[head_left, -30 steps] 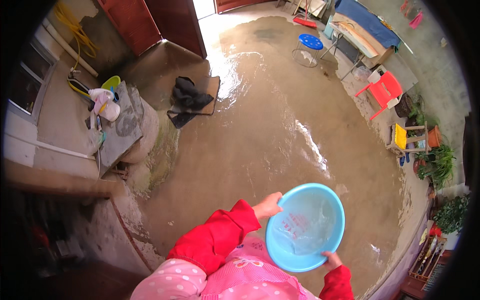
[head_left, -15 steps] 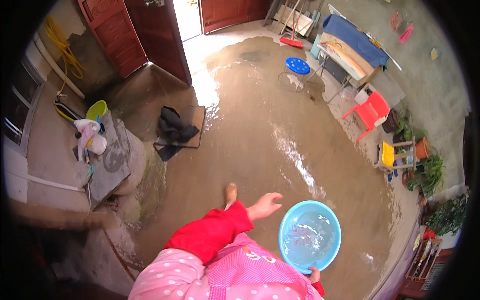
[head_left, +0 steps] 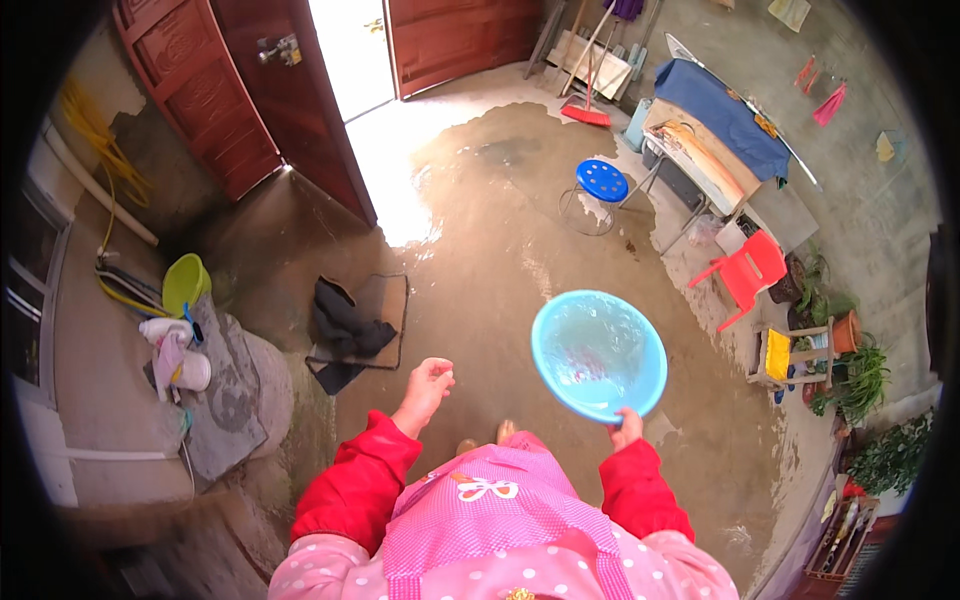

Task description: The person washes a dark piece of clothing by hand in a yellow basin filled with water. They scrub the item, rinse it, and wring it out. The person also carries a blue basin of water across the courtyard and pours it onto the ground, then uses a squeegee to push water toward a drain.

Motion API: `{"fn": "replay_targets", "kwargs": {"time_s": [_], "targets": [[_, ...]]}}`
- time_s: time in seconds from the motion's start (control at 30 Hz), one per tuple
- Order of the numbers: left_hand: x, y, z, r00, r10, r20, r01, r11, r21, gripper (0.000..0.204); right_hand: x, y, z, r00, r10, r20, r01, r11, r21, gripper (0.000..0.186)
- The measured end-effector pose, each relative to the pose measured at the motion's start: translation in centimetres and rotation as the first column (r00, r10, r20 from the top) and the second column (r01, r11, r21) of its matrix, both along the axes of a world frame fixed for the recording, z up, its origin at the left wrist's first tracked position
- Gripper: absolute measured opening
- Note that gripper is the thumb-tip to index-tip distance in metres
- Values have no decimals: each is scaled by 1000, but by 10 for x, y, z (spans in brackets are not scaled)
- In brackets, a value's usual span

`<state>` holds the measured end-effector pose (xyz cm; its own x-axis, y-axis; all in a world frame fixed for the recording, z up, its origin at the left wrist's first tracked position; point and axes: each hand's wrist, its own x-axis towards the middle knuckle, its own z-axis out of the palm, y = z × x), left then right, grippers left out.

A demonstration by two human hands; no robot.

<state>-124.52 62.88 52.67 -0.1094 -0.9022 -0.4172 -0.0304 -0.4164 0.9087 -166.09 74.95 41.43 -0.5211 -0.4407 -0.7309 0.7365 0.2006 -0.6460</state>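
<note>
My right hand (head_left: 627, 429) grips the near rim of a light blue plastic basin (head_left: 655, 385), which tilts above the wet floor. Clear water lies in the basin, with glints and a reddish patch showing through it. Well left of the basin, my left hand (head_left: 425, 392) is raised with its fingers loosely curled and nothing visible in them. Red sleeves cover both my forearms, and a pink apron (head_left: 500, 500) hangs below them.
Water wets the concrete floor (head_left: 480, 270). Left are a black mat (head_left: 390, 310) with dark cloth on it, and a stone ledge (head_left: 225, 390) bearing a green basin (head_left: 185, 283). A blue stool (head_left: 601, 181), red chair (head_left: 748, 270) and potted plants (head_left: 865, 370) stand right. Red doors (head_left: 330, 130) stand ajar.
The basin has moved up and forward in my right hand and now tilts. My left hand has drawn away to the left, its fingers more curled. My feet now show side by side.
</note>
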Motion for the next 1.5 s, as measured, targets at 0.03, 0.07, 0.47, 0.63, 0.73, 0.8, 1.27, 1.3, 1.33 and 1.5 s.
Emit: {"fn": "replay_targets", "kwargs": {"time_s": [0.03,0.07,0.47,0.63,0.73,0.8,1.27,1.3,1.33,1.5], "targets": [[-5,-20,5,1000,6,-19,-6,1000,-10,16,1,-38,3,999,40,-27,-40,999,11,34],[-5,-39,4,999,0,-40,-1,999,-33,18,1,-77,2,997,64,-35,-63,997,39,32],[-23,-240,24,888,454,-79,-454,891,17,13,32,-436,38,851,520,67,-519,854,-36,23],[-49,-321,40,855,515,-64,-517,856,-14,13,52,-551,46,791,583,187,-573,812,-110,19],[-50,-375,32,835,548,-44,-550,834,-42,13,45,-628,37,767,588,258,-578,807,-119,18],[-54,-414,21,818,573,-47,-575,817,-36,13,27,-675,19,779,582,233,-573,812,-111,19],[-71,-750,45,838,545,34,-535,832,-146,14,-205,-968,-11,958,280,-68,-283,959,-33,34],[-74,-767,40,836,548,29,-537,829,-157,14,-220,-994,1,949,293,-117,-296,955,-7,34],[-77,-778,33,815,578,37,-569,812,-133,13,-234,-1021,10,950,259,-174,-269,962,-40,35],[-106,-819,3,666,742,73,-744,668,-6,13,-322,-1179,-22,854,291,-431,-240,956,170,38]]}}
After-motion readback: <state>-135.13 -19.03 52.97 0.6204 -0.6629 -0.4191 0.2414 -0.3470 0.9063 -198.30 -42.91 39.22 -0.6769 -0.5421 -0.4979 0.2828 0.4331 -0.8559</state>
